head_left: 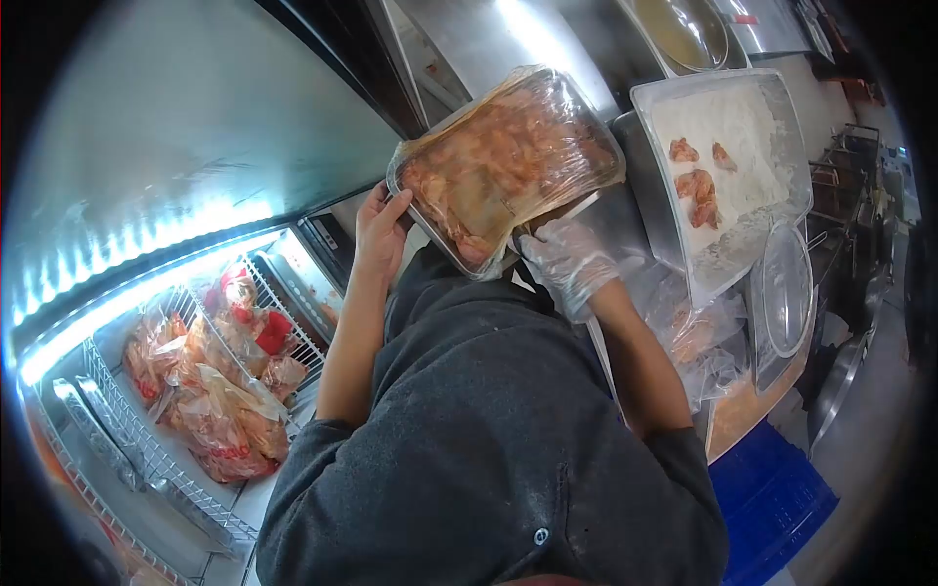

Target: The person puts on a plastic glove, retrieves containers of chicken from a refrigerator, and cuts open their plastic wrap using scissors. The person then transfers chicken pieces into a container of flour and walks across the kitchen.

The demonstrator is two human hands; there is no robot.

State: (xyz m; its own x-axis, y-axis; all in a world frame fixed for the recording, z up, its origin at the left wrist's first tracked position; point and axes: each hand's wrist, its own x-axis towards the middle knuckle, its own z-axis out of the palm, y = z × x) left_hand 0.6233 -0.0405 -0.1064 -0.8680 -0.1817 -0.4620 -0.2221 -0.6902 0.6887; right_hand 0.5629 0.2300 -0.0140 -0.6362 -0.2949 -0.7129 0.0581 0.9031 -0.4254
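A metal tray (393,174) of raw, marinated chicken pieces (508,146) is tilted in front of my chest. Clear plastic wrap (591,156) stretches over it and bunches at the near right corner. My bare left hand (381,230) grips the tray's left edge, thumb on the rim and fingers underneath. At the near right side, my right hand (567,259), in a clear disposable glove, is closed on the tray edge and wrap; its fingertips are partly hidden.
An open, lit fridge (147,322) at left holds bagged meat (230,420) on wire racks. To the right, a deep metal pan (674,249) contains white flour and several chicken pieces (698,195). A sieve (785,293), plastic bags (684,322) and a blue crate (772,498) lie nearer.
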